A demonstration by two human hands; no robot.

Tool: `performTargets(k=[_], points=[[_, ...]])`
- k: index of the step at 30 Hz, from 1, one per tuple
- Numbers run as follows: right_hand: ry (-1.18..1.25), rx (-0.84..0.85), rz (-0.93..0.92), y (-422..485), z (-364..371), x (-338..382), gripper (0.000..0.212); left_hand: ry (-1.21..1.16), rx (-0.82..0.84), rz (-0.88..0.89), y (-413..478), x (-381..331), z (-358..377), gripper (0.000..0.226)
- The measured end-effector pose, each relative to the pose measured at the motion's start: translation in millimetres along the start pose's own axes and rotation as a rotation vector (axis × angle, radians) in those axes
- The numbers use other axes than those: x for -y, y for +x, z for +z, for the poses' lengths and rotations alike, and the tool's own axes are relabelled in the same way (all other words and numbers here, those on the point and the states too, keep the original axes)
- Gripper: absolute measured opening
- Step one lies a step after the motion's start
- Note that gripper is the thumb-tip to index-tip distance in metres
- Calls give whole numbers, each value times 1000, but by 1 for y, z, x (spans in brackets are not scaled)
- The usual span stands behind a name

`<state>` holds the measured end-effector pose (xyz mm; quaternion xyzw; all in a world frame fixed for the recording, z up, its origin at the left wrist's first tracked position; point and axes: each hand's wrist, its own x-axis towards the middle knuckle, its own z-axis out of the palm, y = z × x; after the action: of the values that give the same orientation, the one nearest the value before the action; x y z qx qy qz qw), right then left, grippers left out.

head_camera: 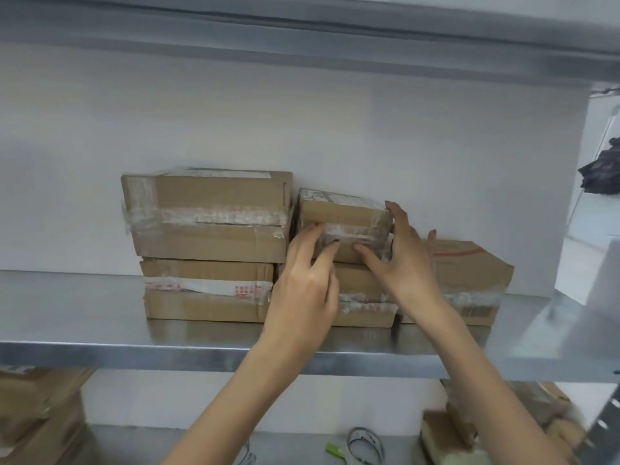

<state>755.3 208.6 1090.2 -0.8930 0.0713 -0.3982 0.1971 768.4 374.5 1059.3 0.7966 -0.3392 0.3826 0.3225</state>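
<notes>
A small taped cardboard box [342,216] sits on top of a flat box [355,283] in the middle of a steel shelf [100,317]. My left hand [305,283] touches the small box's front face with straight fingers. My right hand [402,260] spans its right end, thumb on the front and fingers reaching over the top right corner. Left of it stands a stack of two larger taped boxes, upper [208,213] and lower [204,290]. A box with red print [469,273] lies at the right, partly behind my right hand.
A white wall closes the shelf at the back, and another steel shelf [335,35] hangs overhead. On the lower shelf lie more cardboard boxes at left [37,411] and right [503,427], plus coiled cable [365,444]. A dark cloth [600,172] hangs at far right.
</notes>
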Motion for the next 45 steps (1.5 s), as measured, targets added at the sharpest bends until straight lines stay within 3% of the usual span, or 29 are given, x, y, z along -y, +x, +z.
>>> performTargets(k=[5,12,18,26,29,37,40,45], points=[[3,-22,-55,-3,-9,-5,77,-27,-21,12,-2,-5,1,31],[132,-88,-281,-43,-46,-16,46,-157,-50,55,-19,-49,2,27],[150,15,-266,-123,-93,-55,28,-305,32,45,-65,-108,24,24],[158,311,22,-232,-105,-147,14,-410,280,-110,-142,-144,90,27],[147,348,118,-245,-97,-179,15,-444,383,-187,-154,-141,124,25],[94,253,465,-214,-68,-256,28,-488,666,-419,-141,-142,212,38],[57,224,593,-201,-48,-284,17,-487,784,-525,-136,-141,241,48],[93,101,713,-181,-28,-320,44,-488,854,-691,-126,-139,286,57]])
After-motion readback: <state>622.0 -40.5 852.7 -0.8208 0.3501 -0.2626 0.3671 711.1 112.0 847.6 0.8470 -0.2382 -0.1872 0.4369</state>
